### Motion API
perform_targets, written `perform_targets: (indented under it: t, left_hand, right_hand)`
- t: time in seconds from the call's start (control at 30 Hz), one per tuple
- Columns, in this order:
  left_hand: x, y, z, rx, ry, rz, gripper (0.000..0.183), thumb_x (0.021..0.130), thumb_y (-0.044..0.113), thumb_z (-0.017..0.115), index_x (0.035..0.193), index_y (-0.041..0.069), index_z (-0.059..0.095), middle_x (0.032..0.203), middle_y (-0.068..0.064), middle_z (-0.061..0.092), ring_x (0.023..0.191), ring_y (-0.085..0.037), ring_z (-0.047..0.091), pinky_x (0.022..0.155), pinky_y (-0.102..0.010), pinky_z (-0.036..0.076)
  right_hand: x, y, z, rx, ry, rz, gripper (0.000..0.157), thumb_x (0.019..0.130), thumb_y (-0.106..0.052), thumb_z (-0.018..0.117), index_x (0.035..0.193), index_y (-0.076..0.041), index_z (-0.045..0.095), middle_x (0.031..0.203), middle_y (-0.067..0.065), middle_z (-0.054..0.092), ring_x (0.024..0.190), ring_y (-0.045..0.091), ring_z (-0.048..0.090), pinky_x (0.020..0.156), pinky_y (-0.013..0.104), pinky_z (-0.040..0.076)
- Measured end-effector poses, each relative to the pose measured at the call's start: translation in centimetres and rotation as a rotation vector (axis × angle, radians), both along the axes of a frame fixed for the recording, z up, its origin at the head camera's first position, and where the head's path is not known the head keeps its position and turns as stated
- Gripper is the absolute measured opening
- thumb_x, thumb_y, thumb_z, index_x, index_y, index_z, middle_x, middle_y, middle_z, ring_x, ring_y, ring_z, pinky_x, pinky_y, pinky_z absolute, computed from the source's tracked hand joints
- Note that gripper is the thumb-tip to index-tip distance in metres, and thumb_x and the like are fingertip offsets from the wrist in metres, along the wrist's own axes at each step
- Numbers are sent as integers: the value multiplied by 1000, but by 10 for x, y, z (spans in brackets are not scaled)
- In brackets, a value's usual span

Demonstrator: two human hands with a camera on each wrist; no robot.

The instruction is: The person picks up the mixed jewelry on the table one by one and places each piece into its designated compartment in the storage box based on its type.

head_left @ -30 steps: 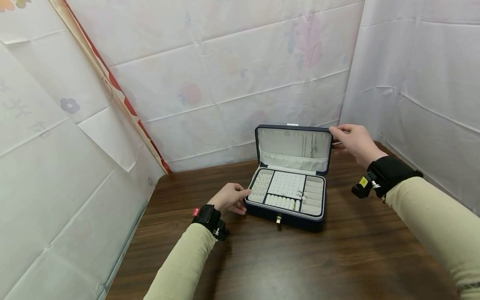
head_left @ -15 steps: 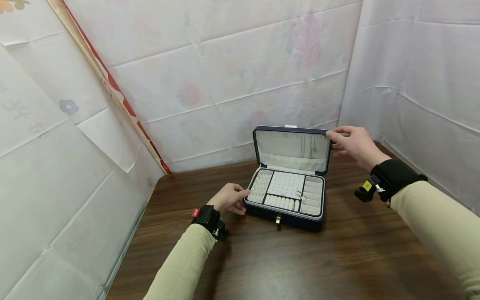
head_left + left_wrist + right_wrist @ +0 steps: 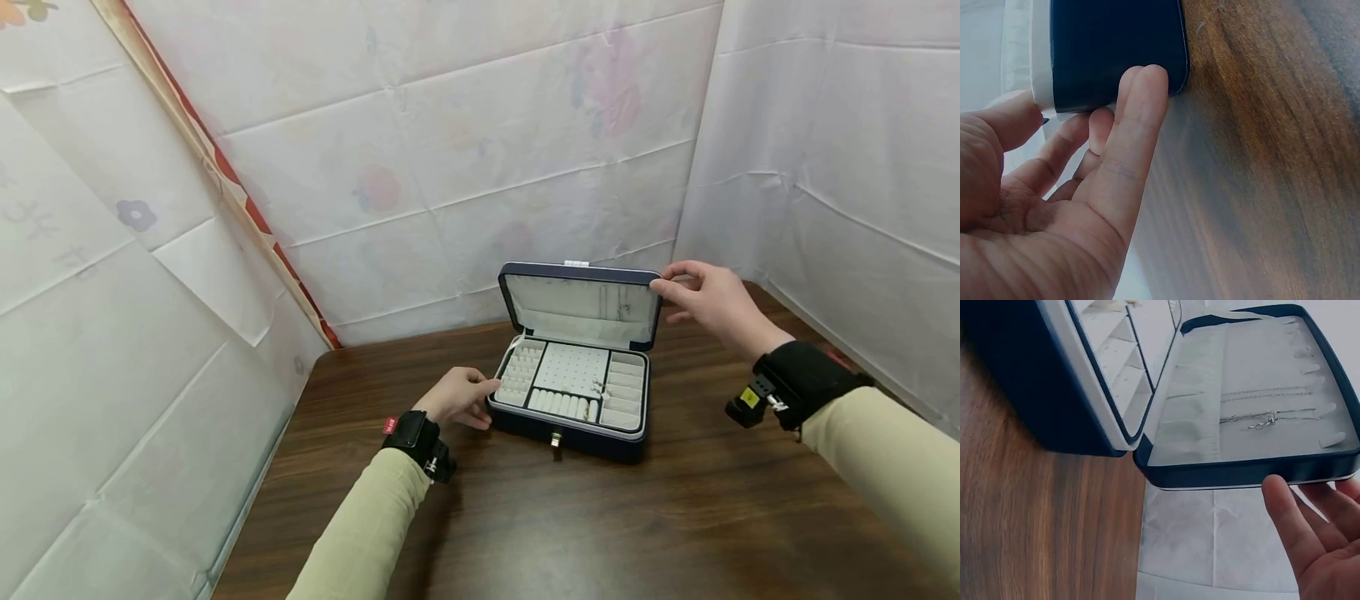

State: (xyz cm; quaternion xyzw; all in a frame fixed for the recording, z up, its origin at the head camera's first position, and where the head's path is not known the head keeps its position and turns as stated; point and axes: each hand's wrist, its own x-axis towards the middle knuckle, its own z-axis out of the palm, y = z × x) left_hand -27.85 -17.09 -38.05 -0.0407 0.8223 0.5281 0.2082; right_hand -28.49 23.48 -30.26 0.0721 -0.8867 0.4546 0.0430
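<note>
A navy jewelry box (image 3: 525, 423) sits on the table, its lid (image 3: 558, 298) raised and leaning forward a little. My left hand (image 3: 457, 395) holds the front left corner, thumb at the pale rim and fingers along the side wall (image 3: 1104, 50). At the lid's right upper corner, my right hand (image 3: 712, 302) pinches the edge, with the thumb in front and other fingers behind. Silver necklaces (image 3: 1266, 419) hang inside the lid. The tray has ring rolls (image 3: 562, 404), a dotted earring panel (image 3: 573, 368) and small compartments (image 3: 624, 387). A metal clasp (image 3: 556, 438) is at the front.
The box stands on a dark wood table (image 3: 525, 525) near its back edge. White patterned sheeting (image 3: 450, 167) rises behind the table and along both sides. A red-and-cream strip (image 3: 232, 183) runs down the sheeting at the left.
The lid has tilted forward and its top edge sits lower. My right hand has moved down slightly with it, while the left hand stays at the box corner.
</note>
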Motion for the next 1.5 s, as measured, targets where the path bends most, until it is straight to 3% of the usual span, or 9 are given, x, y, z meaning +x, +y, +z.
perform_targets:
  t: [0.2, 0.33, 0.57, 0.7, 0.8, 0.93, 0.97, 1.23, 1.5]
  left_hand:
    - [0, -1, 1, -2, -3, 2, 26, 101, 26, 67, 108, 0, 65, 77, -11, 60, 70, -29, 72, 71, -45, 63]
    - [0, -1, 1, -5, 0, 1, 27, 102, 26, 66, 109, 0, 65, 78, -12, 60, 71, -29, 72, 71, -45, 63]
    - [0, -1, 1, -6, 3, -6, 28, 102, 26, 66, 110, 0, 64, 80, -14, 61, 71, -30, 73, 72, -46, 63]
    - [1, -2, 1, 4, 0, -11, 28, 102, 26, 66, 111, 0, 64, 80, -13, 61, 71, -30, 73, 72, -47, 63]
    - [2, -3, 2, 11, -1, -15, 27, 102, 26, 65, 110, 0, 64, 80, -13, 60, 71, -30, 73, 73, -47, 63]
    - [3, -4, 3, 19, 0, -24, 27, 103, 26, 65, 111, 0, 64, 81, -13, 60, 71, -30, 73, 75, -48, 62]
    - [3, -4, 3, 21, 1, -25, 27, 103, 26, 64, 111, 0, 64, 81, -13, 60, 71, -30, 73, 76, -48, 62]
    - [3, -5, 0, 32, 2, -32, 26, 103, 27, 64, 108, 1, 63, 80, -12, 59, 70, -29, 72, 73, -47, 63]
    - [1, -7, -4, 32, 9, -54, 21, 106, 20, 57, 108, -1, 60, 85, -13, 58, 74, -30, 72, 74, -48, 62]
  right_hand:
    - [13, -2, -2, 101, 94, 31, 70, 98, -60, 58, 145, -9, 55, 119, 22, 71, 88, 23, 75, 73, 33, 57]
    - [20, -4, -5, 171, 197, 54, 58, 101, -50, 61, 139, -6, 62, 110, 17, 74, 89, 23, 72, 72, 29, 54]
    - [34, -9, -21, 294, 487, 141, 31, 98, -26, 72, 123, -8, 70, 98, 5, 77, 82, 14, 66, 66, 29, 51]
    - [42, -11, -33, 332, 680, 223, 36, 87, -13, 81, 121, -7, 69, 93, 2, 77, 74, 8, 68, 60, 28, 53]
    - [46, -12, -41, 357, 826, 288, 37, 97, -28, 73, 124, -3, 69, 87, 0, 75, 68, 5, 65, 56, 23, 50]
    - [51, -15, -50, 408, 985, 347, 61, 106, -53, 44, 123, 1, 70, 91, 6, 77, 66, 7, 67, 55, 24, 53]
    - [52, -16, -52, 423, 1012, 355, 62, 106, -53, 43, 121, 1, 70, 95, 8, 77, 67, 9, 69, 56, 26, 55]
    - [65, -22, -67, 478, 1132, 354, 56, 107, -49, 46, 117, 0, 72, 106, 15, 77, 80, 23, 76, 56, 36, 58]
    - [74, -26, -80, 539, 1147, 361, 53, 108, -47, 47, 113, 0, 72, 108, 16, 76, 87, 25, 76, 59, 38, 60]
